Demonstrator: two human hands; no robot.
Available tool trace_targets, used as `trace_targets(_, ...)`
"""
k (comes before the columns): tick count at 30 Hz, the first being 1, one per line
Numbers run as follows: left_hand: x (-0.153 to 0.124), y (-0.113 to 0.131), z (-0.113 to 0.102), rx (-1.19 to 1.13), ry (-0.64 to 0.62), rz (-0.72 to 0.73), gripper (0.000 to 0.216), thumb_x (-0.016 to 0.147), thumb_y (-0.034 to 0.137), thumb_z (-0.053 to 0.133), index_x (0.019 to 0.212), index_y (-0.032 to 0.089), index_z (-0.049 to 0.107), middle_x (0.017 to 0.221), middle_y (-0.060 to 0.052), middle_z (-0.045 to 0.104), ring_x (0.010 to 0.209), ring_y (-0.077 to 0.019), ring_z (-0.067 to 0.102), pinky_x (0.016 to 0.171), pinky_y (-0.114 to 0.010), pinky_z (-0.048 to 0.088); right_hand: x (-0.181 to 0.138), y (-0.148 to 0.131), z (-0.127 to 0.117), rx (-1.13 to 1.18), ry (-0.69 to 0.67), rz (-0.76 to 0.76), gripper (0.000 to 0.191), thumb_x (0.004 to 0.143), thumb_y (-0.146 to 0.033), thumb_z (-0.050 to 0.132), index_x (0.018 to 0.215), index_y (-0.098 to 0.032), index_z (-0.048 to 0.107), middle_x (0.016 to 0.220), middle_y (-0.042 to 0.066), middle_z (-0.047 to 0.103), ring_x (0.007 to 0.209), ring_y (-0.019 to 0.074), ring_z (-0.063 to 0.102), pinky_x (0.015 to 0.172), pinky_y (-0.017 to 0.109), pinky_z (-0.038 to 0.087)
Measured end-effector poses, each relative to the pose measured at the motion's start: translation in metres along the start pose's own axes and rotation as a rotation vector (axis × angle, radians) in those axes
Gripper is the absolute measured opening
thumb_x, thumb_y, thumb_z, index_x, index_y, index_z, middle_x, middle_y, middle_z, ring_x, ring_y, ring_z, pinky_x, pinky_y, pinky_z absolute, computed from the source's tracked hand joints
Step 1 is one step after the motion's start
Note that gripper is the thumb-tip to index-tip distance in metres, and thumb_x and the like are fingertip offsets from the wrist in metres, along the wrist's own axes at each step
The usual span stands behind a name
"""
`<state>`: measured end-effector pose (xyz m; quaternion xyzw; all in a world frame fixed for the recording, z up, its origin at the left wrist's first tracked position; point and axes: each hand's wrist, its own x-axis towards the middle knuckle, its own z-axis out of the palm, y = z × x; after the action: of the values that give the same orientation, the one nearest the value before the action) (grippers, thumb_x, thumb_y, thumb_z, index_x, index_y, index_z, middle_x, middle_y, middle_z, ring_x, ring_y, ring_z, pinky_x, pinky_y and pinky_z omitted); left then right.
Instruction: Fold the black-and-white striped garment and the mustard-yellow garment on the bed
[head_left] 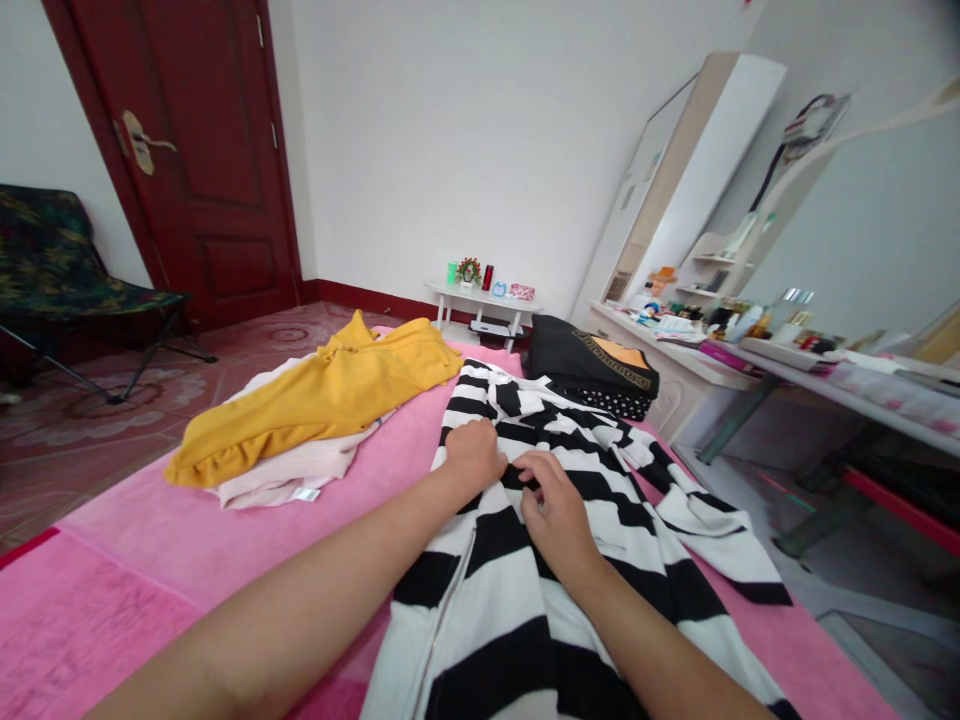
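Black-and-white striped zip-front top [495, 560]: laid out on a pink bedspread [360, 530], with its zip [444, 605] running down the near part and one sleeve [720, 530] spread to the right. Left hand [476, 455]: closed in a fist, with striped fabric gripped near the top's left edge. Right hand [555, 505]: placed just beside it, fingers half curled over the stripes; whether cloth is pinched there cannot be made out. Yellow garment [322, 400]: laid to the left, partly over a pale pink garment [292, 480] with a white label [306, 494]. Black garment [566, 355]: stacked folded beyond the striped top, over a polka-dot garment [619, 403]. White dressing desk [697, 364]: positioned at right, covered with bottles [750, 322].
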<state>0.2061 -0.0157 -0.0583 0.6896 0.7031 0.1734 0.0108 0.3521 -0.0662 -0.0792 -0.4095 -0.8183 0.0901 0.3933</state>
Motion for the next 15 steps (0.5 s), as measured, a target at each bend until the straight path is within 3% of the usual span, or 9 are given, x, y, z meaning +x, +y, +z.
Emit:
trace_targets(4, -0.001, -0.003, 0.01, -0.01, 0.045, -0.001, 0.025, 0.081, 0.024, 0.05, 0.099, 0.01, 0.059, 0.094, -0.017, 0.067, 0.089, -0.0304, 0.065, 0.074, -0.039, 0.051, 0.022, 0.03, -0.004, -0.153, 0.064, 0.072, 0.034, 0.073, -0.008, 0.043, 0.1, -0.024, 0.057, 0.113, 0.005, 0.055, 0.106, 0.022, 0.054, 0.082, 0.035, 0.05)
trace_targets(8, 0.003, -0.006, 0.007, -0.019, 0.024, -0.034, 0.024, 0.079, 0.022, 0.051, 0.098, 0.01, 0.061, 0.093, -0.017, 0.068, 0.088, -0.0309, 0.065, 0.073, -0.039, 0.051, 0.062, 0.059, -0.01, -0.36, 0.114, 0.143, 0.032, 0.074, -0.016, 0.05, 0.105, -0.021, 0.057, 0.115, 0.008, 0.054, 0.111, 0.0264, 0.05, 0.091, 0.041, 0.046)
trace_targets(13, 0.008, -0.006, 0.003, -0.03, -0.005, -0.051, 0.025, 0.081, 0.022, 0.049, 0.097, 0.011, 0.064, 0.095, -0.016, 0.068, 0.089, -0.0295, 0.065, 0.074, -0.037, 0.05, 0.107, 0.078, 0.007, -0.522, 0.131, 0.12, 0.058, 0.074, -0.025, 0.06, 0.13, -0.022, 0.045, 0.127, 0.011, 0.048, 0.114, 0.0298, 0.046, 0.092, 0.045, 0.042)
trace_targets(15, 0.009, -0.007, 0.003, -0.033, -0.008, -0.049, 0.025, 0.081, 0.023, 0.049, 0.096, 0.011, 0.065, 0.094, -0.016, 0.068, 0.089, -0.0294, 0.065, 0.074, -0.037, 0.05, 0.116, 0.081, 0.018, -0.556, 0.078, 0.066, 0.055, 0.073, -0.019, 0.058, 0.128, -0.025, 0.048, 0.133, 0.009, 0.045, 0.115, 0.0287, 0.045, 0.091, 0.042, 0.042)
